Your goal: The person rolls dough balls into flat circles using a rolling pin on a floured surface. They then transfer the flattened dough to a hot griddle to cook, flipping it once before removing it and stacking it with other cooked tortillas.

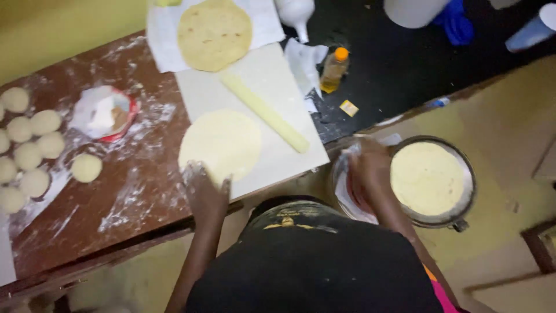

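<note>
A pale rolled-out dough round (223,142) lies on the white board (278,75). My left hand (205,191), dusted with flour, rests with fingers spread on the round's near-left edge. My right hand (366,174) sits at the left rim of a metal pan (463,191) that holds another flat dough round (427,177); what the fingers grip is hidden. A wooden rolling pin (265,113) lies diagonally on the board beside the round.
A cooked flatbread (214,33) lies on white paper at the back. Several dough balls (29,145) and a flour bowl (104,113) sit on the floured brown table. An oil bottle (334,69) stands on the dark counter to the right.
</note>
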